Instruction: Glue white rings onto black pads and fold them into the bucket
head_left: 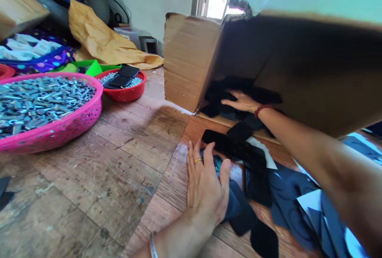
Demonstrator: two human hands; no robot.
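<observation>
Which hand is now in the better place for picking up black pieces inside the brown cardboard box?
Probably the right hand: it is inside the brown cardboard box, at the black pieces. The left hand is outside, over other dark flat pieces on the wood-patterned floor.

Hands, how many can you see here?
2: the left hand over dark pieces on the floor, and the right hand in the cardboard box's opening.

Workshop interior, indicated by a pink perforated plastic basket (68,134) heaped with small grey metal parts (50,99) upon stained wood-patterned flooring (128,162).
</observation>
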